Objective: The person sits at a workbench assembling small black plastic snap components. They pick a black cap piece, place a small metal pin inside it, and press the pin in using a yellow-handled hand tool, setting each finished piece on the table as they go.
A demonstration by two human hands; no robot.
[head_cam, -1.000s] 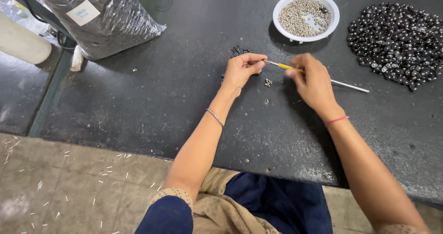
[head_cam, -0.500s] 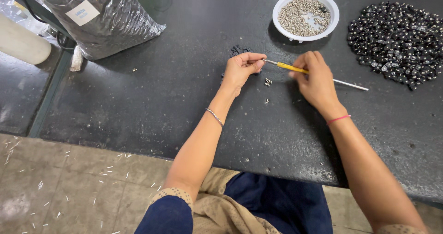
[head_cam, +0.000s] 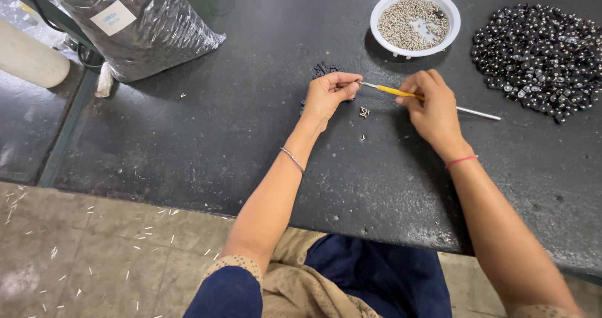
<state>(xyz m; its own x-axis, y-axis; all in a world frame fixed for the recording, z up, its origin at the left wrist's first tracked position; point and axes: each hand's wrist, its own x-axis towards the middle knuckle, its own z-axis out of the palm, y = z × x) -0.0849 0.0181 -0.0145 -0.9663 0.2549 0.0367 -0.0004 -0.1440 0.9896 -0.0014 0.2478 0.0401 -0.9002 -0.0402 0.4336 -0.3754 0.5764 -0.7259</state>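
On the black tabletop (head_cam: 188,136), near its middle, the left hand (head_cam: 326,95) is pinched shut at the fingertips on something too small to make out; whatever it holds is hidden under the thumb and forefinger. Just behind that hand a few small dark parts (head_cam: 325,69) lie half covered by the knuckles. The right hand (head_cam: 433,105) is closed around a thin tool (head_cam: 401,92) with a yellow grip and a pale shaft; its metal tip reaches the left fingertips, its middle is covered by the fingers, and its pale end pokes out on the far side. Between the two hands, a few tiny silvery pins (head_cam: 364,111) lie loose on the table.

Farther back stands a white bowl (head_cam: 382,7) of small grey pieces, and to its right spreads a heap of black beads (head_cam: 539,58), cut off by no edge but close to the picture's right side. A clear plastic bag (head_cam: 132,26) sits far left, its top cropped. Open table lies left of the hands, up to the near edge by the person's lap.
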